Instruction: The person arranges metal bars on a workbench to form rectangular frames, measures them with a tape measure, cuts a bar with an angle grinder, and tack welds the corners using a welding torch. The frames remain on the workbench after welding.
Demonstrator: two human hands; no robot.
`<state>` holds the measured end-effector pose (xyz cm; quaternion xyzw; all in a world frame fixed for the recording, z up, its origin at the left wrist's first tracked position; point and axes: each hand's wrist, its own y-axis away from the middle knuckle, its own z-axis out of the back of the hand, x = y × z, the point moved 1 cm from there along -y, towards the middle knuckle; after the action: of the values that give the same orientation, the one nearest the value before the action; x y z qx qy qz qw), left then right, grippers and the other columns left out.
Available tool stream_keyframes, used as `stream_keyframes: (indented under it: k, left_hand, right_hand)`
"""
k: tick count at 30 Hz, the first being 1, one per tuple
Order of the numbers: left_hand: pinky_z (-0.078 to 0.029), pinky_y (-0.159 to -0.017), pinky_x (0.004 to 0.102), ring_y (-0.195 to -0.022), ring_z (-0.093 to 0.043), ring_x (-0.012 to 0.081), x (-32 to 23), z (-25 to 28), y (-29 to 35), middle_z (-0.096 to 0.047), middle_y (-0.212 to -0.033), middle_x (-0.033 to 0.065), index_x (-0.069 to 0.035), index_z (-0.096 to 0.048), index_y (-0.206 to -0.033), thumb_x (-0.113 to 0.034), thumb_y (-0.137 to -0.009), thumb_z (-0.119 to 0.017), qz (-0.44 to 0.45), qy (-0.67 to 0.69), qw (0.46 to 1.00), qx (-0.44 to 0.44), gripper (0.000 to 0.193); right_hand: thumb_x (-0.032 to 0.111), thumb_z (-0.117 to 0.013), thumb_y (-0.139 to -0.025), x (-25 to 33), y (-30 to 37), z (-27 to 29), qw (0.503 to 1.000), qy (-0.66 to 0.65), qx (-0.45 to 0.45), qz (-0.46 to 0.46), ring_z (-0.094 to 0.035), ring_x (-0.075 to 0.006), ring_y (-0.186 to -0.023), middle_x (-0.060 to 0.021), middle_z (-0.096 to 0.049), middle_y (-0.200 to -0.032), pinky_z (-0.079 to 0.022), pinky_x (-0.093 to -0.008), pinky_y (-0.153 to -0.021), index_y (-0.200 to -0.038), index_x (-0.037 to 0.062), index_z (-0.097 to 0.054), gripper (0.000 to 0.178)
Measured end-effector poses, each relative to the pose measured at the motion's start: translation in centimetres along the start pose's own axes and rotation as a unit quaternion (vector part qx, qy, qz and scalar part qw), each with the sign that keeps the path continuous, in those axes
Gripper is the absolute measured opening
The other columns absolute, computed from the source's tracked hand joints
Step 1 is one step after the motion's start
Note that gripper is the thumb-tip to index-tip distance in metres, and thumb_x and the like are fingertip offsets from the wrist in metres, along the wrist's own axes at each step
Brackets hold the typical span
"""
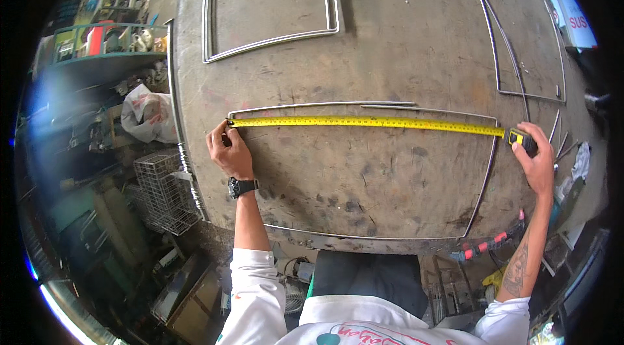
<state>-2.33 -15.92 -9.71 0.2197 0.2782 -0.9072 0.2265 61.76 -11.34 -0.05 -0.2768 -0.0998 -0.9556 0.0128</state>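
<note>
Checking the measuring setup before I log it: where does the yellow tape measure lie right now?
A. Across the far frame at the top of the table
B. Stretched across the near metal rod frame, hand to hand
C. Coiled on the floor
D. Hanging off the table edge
B: the yellow tape measure runs along the top of the near metal rod frame, from the left hand to the right hand.

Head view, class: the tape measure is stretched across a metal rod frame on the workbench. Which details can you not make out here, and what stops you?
- Tape measure markings: too small to tell.
- Tape's hook end: hidden under the left hand.
- Tape case: partly covered by the right hand.
- Rod frame corner joints: too small.
- Second frame, top: cut off by the picture's edge.
</note>
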Motion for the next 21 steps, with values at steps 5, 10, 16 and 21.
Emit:
stream_keyframes:
  k: [5, 10, 16, 21]
  left_hand:
    - [-0.052, -0.074, 0.0339, -0.081, -0.064, 0.0200, 1.4, -0.4, 0.2, -0.072, -0.095, 0.0096, -0.001, -0.077, -0.106, -0.003, -0.094, -0.067, -0.047, -0.010, 0.999, 0.008, 0.016]
    - [-0.051, -0.084, 0.0362, -0.095, -0.064, 0.0227, 2.7, 0.0, 0.4, -0.067, -0.106, 0.0104, 0.001, -0.075, -0.113, -0.003, -0.095, -0.066, -0.015, 0.045, 0.998, 0.045, 0.020]
    - [-0.051, -0.090, 0.0361, -0.097, -0.064, 0.0219, 3.8, -0.4, 0.3, -0.067, -0.107, 0.0095, 0.002, -0.074, -0.116, -0.002, -0.095, -0.065, -0.016, 0.068, 0.996, 0.057, 0.023]
    - [-0.052, -0.091, 0.0343, -0.097, -0.065, 0.0196, 5.1, -0.4, 0.2, -0.070, -0.108, 0.0083, 0.002, -0.073, -0.119, -0.004, -0.098, -0.066, -0.005, 0.082, 0.994, 0.066, 0.024]
  right_hand:
    - [0.016, -0.077, -0.086, -1.1, -1.0, -0.1, 0.998, -0.015, -0.053, -0.019, -0.069, -0.0283, -0.110, -0.0157, -0.071, -0.117, -0.052, -0.0381, -0.098, -0.122, 0.0013, -0.069, 0.039]
    - [0.022, -0.077, -0.085, -0.2, -1.0, -1.5, 0.990, 0.000, -0.134, -0.035, -0.069, -0.0343, -0.114, -0.0171, -0.070, -0.123, -0.054, -0.0402, -0.099, -0.130, 0.0045, -0.068, 0.049]
    - [0.027, -0.081, -0.087, -0.4, 0.4, -3.9, 0.985, 0.051, -0.160, -0.047, -0.055, -0.0405, -0.133, -0.0217, -0.055, -0.146, -0.047, -0.0491, -0.111, -0.164, 0.0139, -0.035, 0.091]
    - [0.030, -0.086, -0.086, -0.6, 0.9, -7.1, 0.957, -0.003, -0.287, -0.045, -0.058, -0.0403, -0.126, -0.0231, -0.058, -0.140, -0.049, -0.0492, -0.104, -0.163, 0.0102, -0.036, 0.094]
